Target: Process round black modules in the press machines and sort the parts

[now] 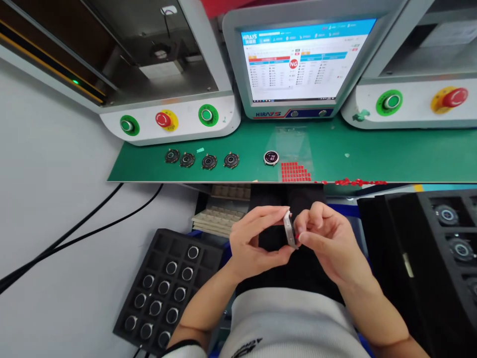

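Note:
Between thumb and fingers, my left hand point(257, 238) grips a silver watch case point(289, 229) by its edges, held on its side above my lap. My right hand point(328, 238) is pinched close against the case, with a small red sticker point(297, 236) at its fingertips. Whether the sticker touches the case I cannot tell. On the green bench ahead lies a watch case with a lit dial point(271, 158), beside a clear sheet of red stickers point(294, 172). Several dark watch cases point(209, 161) lie face down in a row farther left.
A black foam tray point(160, 248) with several watch cases stands at lower left, another black tray point(428, 219) at right. Behind the bench are a monitor point(309, 64) showing "NG" and machines with green buttons point(207, 115) and red stop buttons point(164, 119). Black cables point(93, 216) hang at left.

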Available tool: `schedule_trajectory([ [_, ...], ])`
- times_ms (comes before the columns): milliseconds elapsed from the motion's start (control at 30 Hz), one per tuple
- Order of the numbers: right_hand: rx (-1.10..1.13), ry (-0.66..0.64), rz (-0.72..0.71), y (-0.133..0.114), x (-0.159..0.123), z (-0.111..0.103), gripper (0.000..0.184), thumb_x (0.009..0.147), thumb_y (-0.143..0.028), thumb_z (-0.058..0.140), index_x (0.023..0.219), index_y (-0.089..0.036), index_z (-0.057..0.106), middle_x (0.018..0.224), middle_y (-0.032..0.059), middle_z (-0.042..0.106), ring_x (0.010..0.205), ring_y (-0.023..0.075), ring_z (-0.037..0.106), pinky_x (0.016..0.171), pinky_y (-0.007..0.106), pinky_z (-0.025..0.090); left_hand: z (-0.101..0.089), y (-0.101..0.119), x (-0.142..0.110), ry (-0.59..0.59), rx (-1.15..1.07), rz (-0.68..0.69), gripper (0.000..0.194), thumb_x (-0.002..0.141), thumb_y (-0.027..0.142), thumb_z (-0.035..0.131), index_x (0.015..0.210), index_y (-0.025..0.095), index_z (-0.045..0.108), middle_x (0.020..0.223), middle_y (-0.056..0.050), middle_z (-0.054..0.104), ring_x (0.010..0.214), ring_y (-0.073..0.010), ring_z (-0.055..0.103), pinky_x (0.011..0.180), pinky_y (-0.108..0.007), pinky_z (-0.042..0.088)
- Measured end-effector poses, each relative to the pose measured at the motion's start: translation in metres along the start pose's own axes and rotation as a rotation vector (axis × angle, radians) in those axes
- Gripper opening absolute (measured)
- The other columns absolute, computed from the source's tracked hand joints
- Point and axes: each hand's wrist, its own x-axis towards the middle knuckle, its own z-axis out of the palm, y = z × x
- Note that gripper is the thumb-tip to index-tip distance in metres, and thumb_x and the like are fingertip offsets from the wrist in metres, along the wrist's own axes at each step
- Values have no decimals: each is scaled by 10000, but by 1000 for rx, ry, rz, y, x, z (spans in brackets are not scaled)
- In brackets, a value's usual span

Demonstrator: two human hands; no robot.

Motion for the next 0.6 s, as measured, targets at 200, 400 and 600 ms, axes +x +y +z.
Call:
schedule_trajectory([
  [200, 1, 7, 37, -2, -2, 2, 343, 660, -105, 797, 646, -192, 465, 643, -49, 625, 573, 77, 577, 551, 190, 492, -3, 1, 2, -3, 69, 59, 597, 643, 168, 801, 1219, 221, 654, 1081, -84, 713, 901, -179, 692, 779, -289, 590],
  [400, -20, 14, 37, -2, -3, 2, 343, 664, -110, 798, 651, -197, 467, 645, -51, 617, 576, 81, 573, 541, 193, 484, -3, 3, 4, -16, 112, 99, 593, 654, 153, 779, 1228, 225, 648, 1087, -71, 712, 896, -164, 690, 773, -271, 590],
  [600, -18, -19, 69, -3, 0, 2, 380, 662, -150, 814, 647, -195, 438, 630, -55, 584, 545, 71, 541, 510, 182, 470, -8, 0, 5, -40, 146, 177, 622, 649, 151, 805, 1246, 201, 638, 1100, -84, 711, 878, -156, 689, 764, -260, 593],
])
